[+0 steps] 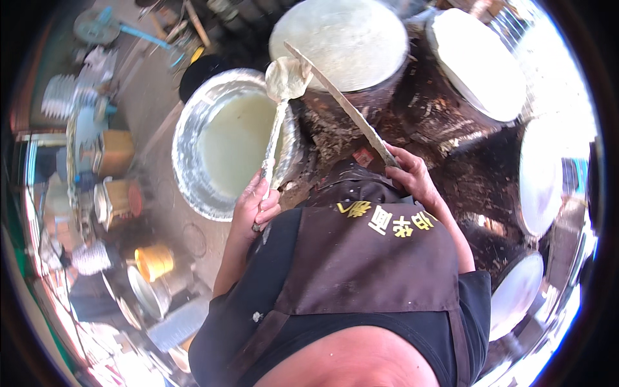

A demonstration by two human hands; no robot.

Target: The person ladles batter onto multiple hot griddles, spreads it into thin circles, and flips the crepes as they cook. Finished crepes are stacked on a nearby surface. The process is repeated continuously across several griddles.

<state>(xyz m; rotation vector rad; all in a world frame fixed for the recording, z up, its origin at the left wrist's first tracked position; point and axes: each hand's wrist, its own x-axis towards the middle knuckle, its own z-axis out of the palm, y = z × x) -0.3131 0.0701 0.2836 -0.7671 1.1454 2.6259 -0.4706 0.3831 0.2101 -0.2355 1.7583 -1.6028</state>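
My left hand (256,205) is closed round the handle of a ladle (284,79) smeared with a whitish coating. Its bowl is raised over the far right rim of a big metal tub (186,158), in which pale, milky liquid (235,142) stands. A long, thin flat blade or stick (351,111), also stained, is gripped at its near end by my right hand (412,175). The blade's far end reaches up and left to the ladle's bowl; whether they touch I cannot tell. Beyond it lies a round, pale flat plate (342,39) on a dark stand.
More round pale plates (480,61) on dark, crusted stands curve round my right side, one (540,177) farther down. On the left are a yellow bucket (153,262), a brown box-like container (115,153) and a blue-handled tool (142,37) on the floor.
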